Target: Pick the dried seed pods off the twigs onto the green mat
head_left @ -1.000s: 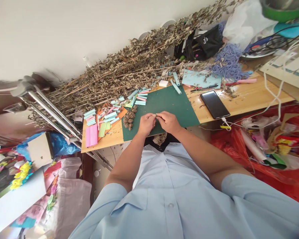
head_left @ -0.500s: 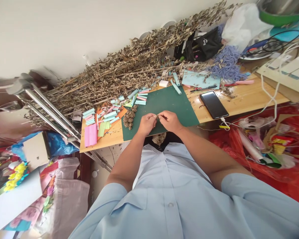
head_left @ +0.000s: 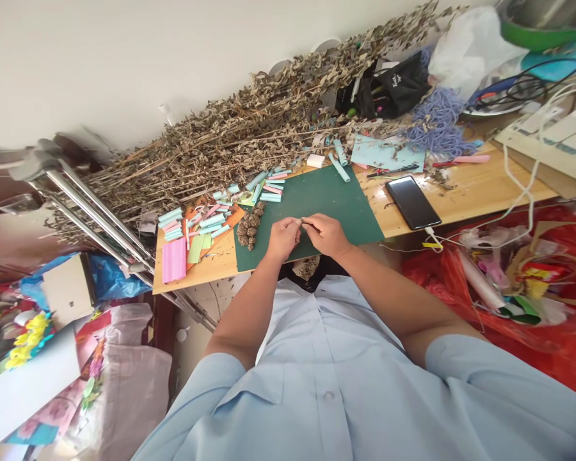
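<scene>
My left hand point(head_left: 284, 239) and my right hand point(head_left: 324, 234) meet fingertip to fingertip over the front edge of a green mat point(head_left: 317, 192). Both are closed in a pinch around something small that is mostly hidden by the fingers. Just left of my left hand, a cluster of brown, crumbly balls point(head_left: 250, 227) lies on the mat. Beyond it are small blue and pink paper rolls point(head_left: 212, 221). Two more blue rolls point(head_left: 338, 169) rest at the mat's far edge.
Dried leafy stems point(head_left: 211, 141) are heaped along the back of the wooden table point(head_left: 221, 261). A phone point(head_left: 413, 202) with a white cable lies to the right, below tangled purple yarn point(head_left: 436, 125). Metal poles point(head_left: 100, 214) stand at the left, and red bags point(head_left: 547, 346) lie lower right.
The fingertips of my two hands have come slightly closer together, with my right hand shifting a little left. The things on the table have not moved.
</scene>
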Available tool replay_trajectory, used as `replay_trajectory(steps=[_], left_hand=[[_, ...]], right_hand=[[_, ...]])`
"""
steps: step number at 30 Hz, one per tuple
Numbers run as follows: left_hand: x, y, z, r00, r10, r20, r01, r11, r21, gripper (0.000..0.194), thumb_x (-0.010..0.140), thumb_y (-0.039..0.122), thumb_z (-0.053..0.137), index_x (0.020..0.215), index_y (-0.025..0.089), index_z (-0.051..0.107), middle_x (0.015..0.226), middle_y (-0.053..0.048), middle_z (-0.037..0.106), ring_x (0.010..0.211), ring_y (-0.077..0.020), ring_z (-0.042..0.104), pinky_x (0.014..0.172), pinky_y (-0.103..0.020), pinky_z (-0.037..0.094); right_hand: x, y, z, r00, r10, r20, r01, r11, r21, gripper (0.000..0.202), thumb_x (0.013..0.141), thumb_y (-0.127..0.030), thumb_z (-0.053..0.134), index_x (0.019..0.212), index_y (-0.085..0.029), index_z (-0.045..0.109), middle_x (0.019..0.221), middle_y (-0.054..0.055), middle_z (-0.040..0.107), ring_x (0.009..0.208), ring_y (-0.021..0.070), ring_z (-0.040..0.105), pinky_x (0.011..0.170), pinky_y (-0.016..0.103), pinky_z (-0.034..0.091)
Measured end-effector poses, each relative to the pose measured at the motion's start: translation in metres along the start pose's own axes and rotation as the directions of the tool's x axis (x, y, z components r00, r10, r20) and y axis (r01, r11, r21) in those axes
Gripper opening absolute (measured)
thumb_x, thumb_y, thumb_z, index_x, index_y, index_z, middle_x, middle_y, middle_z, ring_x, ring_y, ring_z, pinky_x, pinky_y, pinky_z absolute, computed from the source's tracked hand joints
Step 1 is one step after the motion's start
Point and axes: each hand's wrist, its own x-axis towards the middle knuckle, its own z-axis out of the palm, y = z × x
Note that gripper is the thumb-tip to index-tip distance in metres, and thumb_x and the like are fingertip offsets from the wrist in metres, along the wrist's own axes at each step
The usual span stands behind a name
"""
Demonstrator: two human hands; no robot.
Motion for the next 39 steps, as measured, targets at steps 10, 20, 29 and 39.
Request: replay_trajectory(steps=[10, 20, 29, 39], left_hand=[[-0.0013, 0.0001, 0.0002, 1.000, 0.022, 0.017, -0.022, 1.000, 0.003, 0.041, 0.084, 0.049, 0.068, 0.063, 0.017, 0.053, 0.046, 0.004, 0.047, 0.038, -0.0056, 0.037, 0.039, -0.022, 0.024], [0.0035, -0.0046, -0.0045, 0.997, 0.010, 0.070, -0.010, 1.000, 0.000, 0.031, 0.082, 0.045, 0.070, 0.077, 0.016, 0.062, 0.047, 0.005, 0.049, 0.037, -0.0057, 0.036, 0.039, -0.020, 0.023], [0.0020, -0.0010, -0.0029, 1.000, 0.008, 0.006, -0.008, 0.995, 0.100, 0.026, 0.083, 0.038, 0.066, 0.071, 0.017, 0.057, 0.049, 0.005, 0.048, 0.040, -0.0059, 0.037, 0.042, -0.021, 0.026], [0.0019, -0.0009, -0.0007, 1.000, 0.012, -0.012, -0.011, 0.994, 0.111, 0.015, 0.081, 0.029, 0.061, 0.071, 0.017, 0.058, 0.051, 0.005, 0.049, 0.041, -0.0062, 0.039, 0.043, -0.020, 0.028]], right_hand=[[-0.0011, -0.0037, -0.0009, 0.999, -0.044, 0.000, 0.044, 0.989, -0.142, 0.019, 0.100, -0.024, 0.051, 0.098, -0.021, 0.070, 0.085, 0.007, 0.071, 0.081, 0.0209, 0.066, 0.075, 0.033, 0.053], [-0.0026, -0.0024, -0.0008, 0.999, -0.039, -0.019, 0.035, 0.985, -0.170, 0.016, 0.098, -0.022, 0.052, 0.093, -0.022, 0.067, 0.083, 0.005, 0.070, 0.079, 0.0197, 0.064, 0.074, 0.032, 0.050], [-0.0053, 0.0007, 0.0017, 0.998, -0.055, 0.018, 0.057, 0.981, -0.187, 0.019, 0.098, -0.020, 0.050, 0.089, -0.022, 0.066, 0.082, 0.006, 0.069, 0.078, 0.0200, 0.063, 0.072, 0.032, 0.049], [0.0008, -0.0013, -0.0040, 0.999, 0.036, 0.035, -0.034, 0.998, -0.046, 0.015, 0.093, -0.021, 0.055, 0.088, -0.022, 0.069, 0.081, 0.005, 0.070, 0.076, 0.0192, 0.063, 0.073, 0.032, 0.050]])
